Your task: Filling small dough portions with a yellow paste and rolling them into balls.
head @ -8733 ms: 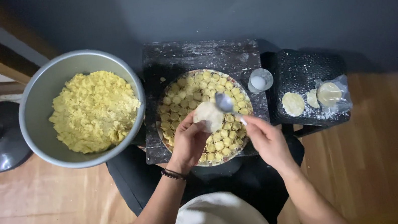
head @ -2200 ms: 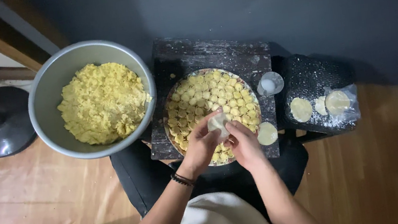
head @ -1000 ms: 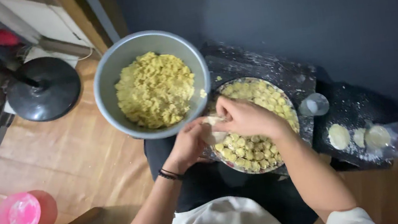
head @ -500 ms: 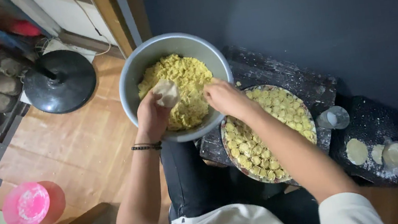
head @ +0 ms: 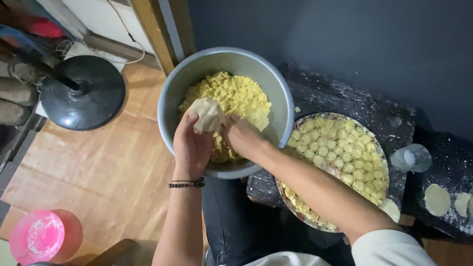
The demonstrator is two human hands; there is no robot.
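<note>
over the big grey bowl (head: 220, 63) of yellow filling (head: 238, 94), the left hand (head: 190, 147) cups a round dough wrapper (head: 208, 113) while the right hand (head: 241, 136) dips into the filling beside it; whether its fingers grip anything cannot be told. the loading step looks to be in hand, and the next move would call for a small portion set on the wrapper's middle. half a second ago the hands were reaching the bowl; two seconds ago they worked over the tray of finished dumplings (head: 341, 156), now to the right.
</note>
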